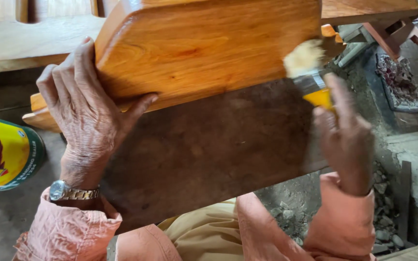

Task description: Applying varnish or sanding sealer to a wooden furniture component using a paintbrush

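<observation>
Golden-orange wood glows where the finish has gone on: a thick rounded wooden panel (204, 48) rests tilted over the person's lap, its glossy face uppermost and a dull brown, uncoated side (209, 145) turned toward them. The left hand (85, 113) clasps the panel's lower edge, fingers spread over the glossy face and thumb hooked beneath, a firm closed grip that steadies the piece. The right hand (347, 137) is closed round the yellow handle of a paintbrush with pale bristles (310, 72), whose tip presses on the panel's right-hand end; it is blurred, so how the fingers sit is hard to make out.

To do this well, I'd say long strokes along the grain, a lightly loaded brush, and fingers kept off wet finish matter most.

At the left a green and yellow tin (6, 152) stands on the grey floor (6, 222). Behind lie pale wooden planks (30, 41), and rubble (388, 227) sits lower right.
</observation>
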